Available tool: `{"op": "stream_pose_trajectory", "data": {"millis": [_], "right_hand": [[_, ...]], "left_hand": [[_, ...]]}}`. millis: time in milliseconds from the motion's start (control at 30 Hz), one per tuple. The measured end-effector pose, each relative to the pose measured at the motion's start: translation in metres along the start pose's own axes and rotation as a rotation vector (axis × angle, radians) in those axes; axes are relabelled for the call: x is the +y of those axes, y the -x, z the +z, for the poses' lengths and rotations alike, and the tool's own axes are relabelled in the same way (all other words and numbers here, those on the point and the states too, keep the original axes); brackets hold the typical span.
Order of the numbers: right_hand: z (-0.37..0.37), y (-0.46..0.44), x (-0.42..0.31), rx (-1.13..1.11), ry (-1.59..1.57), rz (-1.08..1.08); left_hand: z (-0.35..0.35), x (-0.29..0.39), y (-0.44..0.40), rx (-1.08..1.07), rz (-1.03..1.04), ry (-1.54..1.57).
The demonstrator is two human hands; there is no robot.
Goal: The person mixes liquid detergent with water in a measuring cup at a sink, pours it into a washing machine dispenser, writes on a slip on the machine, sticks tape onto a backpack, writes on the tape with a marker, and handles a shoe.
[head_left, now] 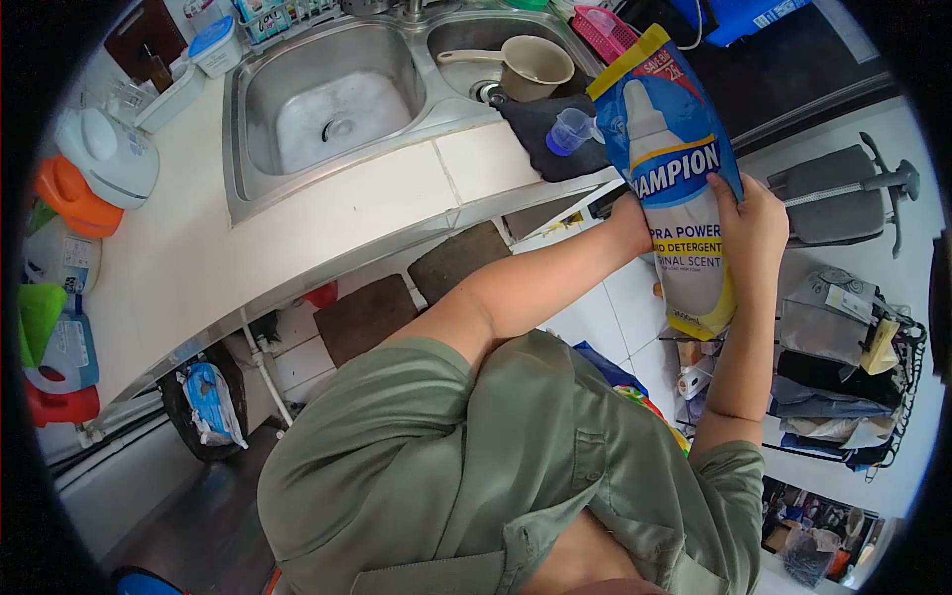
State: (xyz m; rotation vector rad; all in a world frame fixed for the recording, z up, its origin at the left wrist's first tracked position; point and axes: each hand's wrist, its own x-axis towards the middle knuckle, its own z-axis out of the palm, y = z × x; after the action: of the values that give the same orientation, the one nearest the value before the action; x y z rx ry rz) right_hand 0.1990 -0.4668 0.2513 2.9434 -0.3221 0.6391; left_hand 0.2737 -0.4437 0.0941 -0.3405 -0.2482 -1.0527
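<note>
A blue, white and yellow pouch of liquid detergent (684, 213) is tilted in front of me, its printed side facing me. My right hand (759, 223) grips its right edge, with the thumb pressed on the front. On the other side, my left hand (632, 223) reaches behind the pouch at its left edge; its fingers are hidden there. A small clear cup with a blue end (569, 132) lies on a dark cloth (540, 149) at the counter edge, left of the pouch.
A double steel sink (327, 99) is set into the white counter (327, 223), with a beige dipper (535, 67) in its right basin. Several bottles, including an orange one (77, 196), line the left side. At right are a grey folded seat (828, 193) and a clothes rack (843, 397).
</note>
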Motion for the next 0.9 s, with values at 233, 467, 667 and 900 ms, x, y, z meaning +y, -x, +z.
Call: {"op": "stream_pose_trajectory", "data": {"millis": [233, 467, 667, 900], "right_hand": [[0.010, 0.005, 0.009, 0.015, -0.038, 0.025], [0.019, 0.013, 0.015, 0.033, -0.056, 0.051], [0.024, 0.017, 0.018, 0.052, -0.084, 0.056], [0.037, 0.027, 0.025, 0.129, -0.212, 0.103]], "left_hand": [[-0.002, 0.003, 0.004, 0.038, 0.006, 0.024], [-0.015, 0.001, 0.006, 0.129, 0.022, 0.007], [-0.015, 0.004, 0.007, 0.167, 0.005, -0.045], [-0.009, 0.009, 0.014, 0.295, 0.016, -0.047]]}}
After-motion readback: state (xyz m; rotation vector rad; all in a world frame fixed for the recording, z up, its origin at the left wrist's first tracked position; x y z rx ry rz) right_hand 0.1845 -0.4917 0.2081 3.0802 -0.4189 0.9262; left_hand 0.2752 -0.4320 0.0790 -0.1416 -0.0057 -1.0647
